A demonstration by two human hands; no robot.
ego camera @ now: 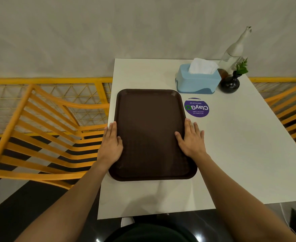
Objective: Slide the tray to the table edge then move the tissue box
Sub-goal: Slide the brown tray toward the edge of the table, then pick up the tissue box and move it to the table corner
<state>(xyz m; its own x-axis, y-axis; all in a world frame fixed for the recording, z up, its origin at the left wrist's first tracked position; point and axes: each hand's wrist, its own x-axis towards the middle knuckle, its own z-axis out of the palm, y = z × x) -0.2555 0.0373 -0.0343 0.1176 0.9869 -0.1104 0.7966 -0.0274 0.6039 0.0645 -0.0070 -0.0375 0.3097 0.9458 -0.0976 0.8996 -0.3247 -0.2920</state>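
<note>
The tray point(150, 133) lies flat at the table's point(231, 154) left edge. Left hand point(111, 144) and right hand point(191, 138) rest open-palmed on its long rims, fingers extended, grasping nothing. The tissue box point(197, 82) stands just beyond the tray's far right corner.

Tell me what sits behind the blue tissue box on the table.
Behind the tissue box, toward the wall, stands a clear glass bottle. Beside the box's right end is a dark round vase holding green leaves. The box covers the bottle's lower left part, so its base is not fully visible.
</note>
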